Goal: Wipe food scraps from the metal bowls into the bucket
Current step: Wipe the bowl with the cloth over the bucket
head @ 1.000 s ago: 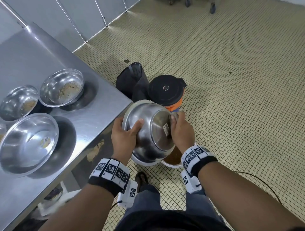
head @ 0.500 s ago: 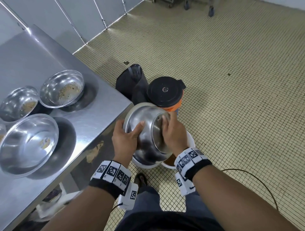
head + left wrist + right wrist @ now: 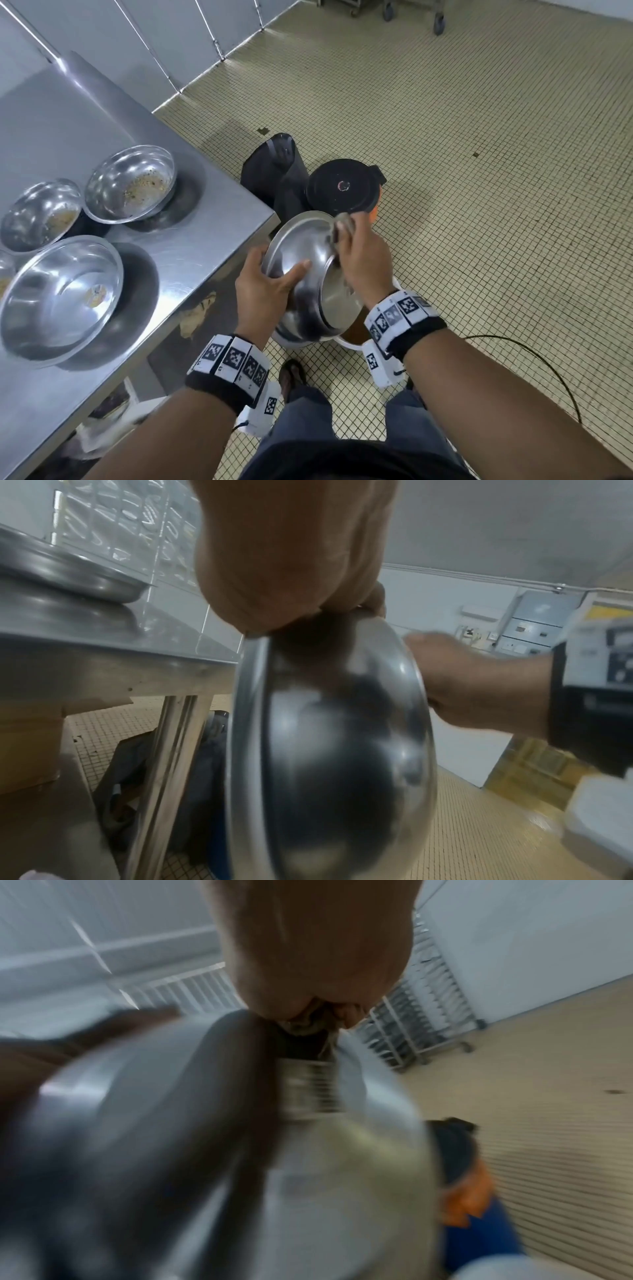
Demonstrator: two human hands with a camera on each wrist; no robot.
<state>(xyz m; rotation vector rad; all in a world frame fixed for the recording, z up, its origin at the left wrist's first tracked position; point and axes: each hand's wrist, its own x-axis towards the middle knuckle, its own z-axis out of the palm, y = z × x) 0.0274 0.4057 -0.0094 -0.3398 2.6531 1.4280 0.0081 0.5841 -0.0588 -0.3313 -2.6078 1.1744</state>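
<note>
While the left hand (image 3: pixel 263 291) grasps the tilted metal bowl (image 3: pixel 305 274) by its rim above the white bucket (image 3: pixel 346 342), the right hand (image 3: pixel 363 260) clutches a rag (image 3: pixel 342 222), wiping. Next likely: finish, then swap for a dirty bowl (image 3: pixel 130 185) from the surface (image 3: pixel 205 240).

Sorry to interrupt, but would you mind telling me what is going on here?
A person tips a metal bowl over a white bucket on the floor. The left hand grips its rim; the right hand holds a cloth at its upper edge. Three bowls wait on the steel table, two with scraps.
</note>
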